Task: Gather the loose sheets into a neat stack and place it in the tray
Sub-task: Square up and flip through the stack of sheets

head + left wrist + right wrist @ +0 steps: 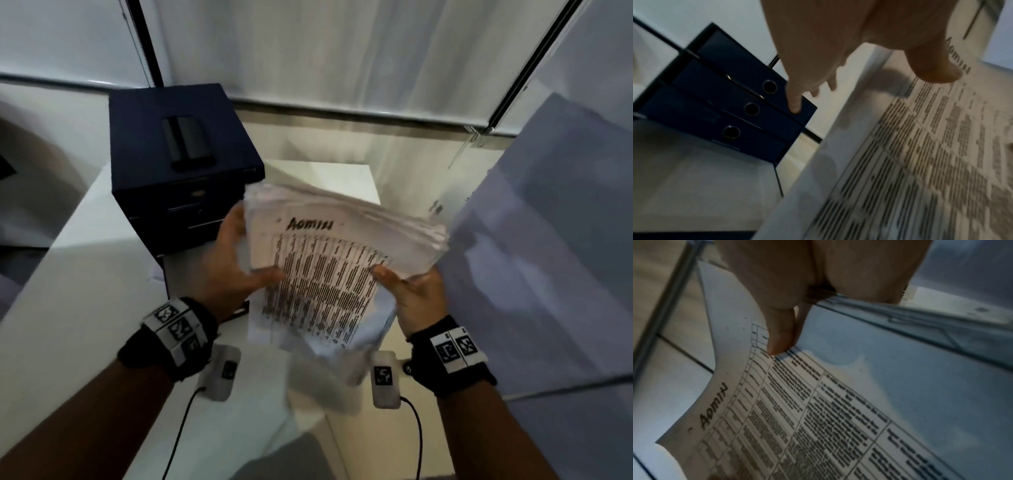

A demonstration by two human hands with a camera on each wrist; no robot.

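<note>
A thick stack of white sheets (pixel 342 240) is held in the air over the white desk (pixel 85 274). Its top page carries a printed table and a handwritten word. The edges are fanned and uneven, and the lower pages droop toward me. My left hand (pixel 233 263) holds the left side, with the thumb (pixel 931 65) on the top page (pixel 920 162) and the fingers along the stack's edge. On the right side, my right hand (pixel 414 294) pinches the stack, its thumb (pixel 779 337) pressing on the page (pixel 797 418). No separate tray shows in any view.
A dark blue drawer box (pixel 178 164) stands on the desk just left of the stack, with three drawers (pixel 725 105) and a black object (pixel 188 142) on top. A pale partition panel (pixel 548 240) rises close on the right. Two small white cabled devices (pixel 222 373) (pixel 385 377) lie near me.
</note>
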